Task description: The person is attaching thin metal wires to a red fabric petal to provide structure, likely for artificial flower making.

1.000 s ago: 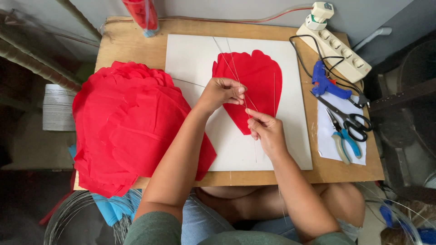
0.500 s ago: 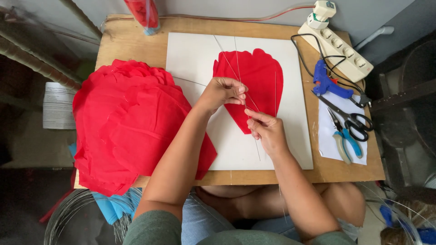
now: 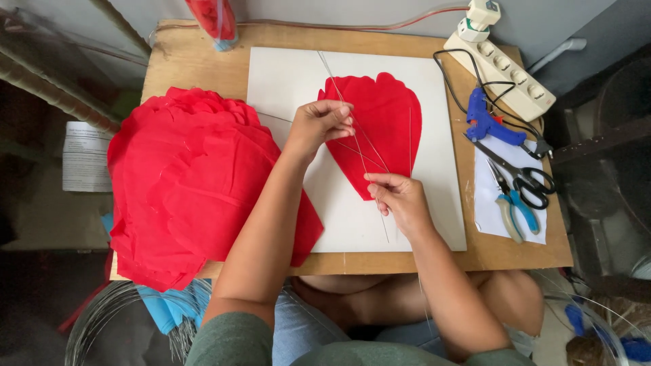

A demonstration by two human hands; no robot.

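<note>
Wires (image 3: 359, 139), thin and silvery, cross a red paper petal (image 3: 383, 129) lying on a white board (image 3: 285, 81) at the centre of the wooden table (image 3: 183, 61). Left hand (image 3: 322, 125), at nine o'clock of the petal, pinches the wires between fingertips. Right hand (image 3: 400, 196), at six o'clock of the petal, grips their lower ends. A stack of red petals (image 3: 190, 190) lies at nine o'clock of the board; a blue glue gun (image 3: 488, 125), scissors (image 3: 522, 176) and pliers (image 3: 515, 213) lie at three o'clock.
</note>
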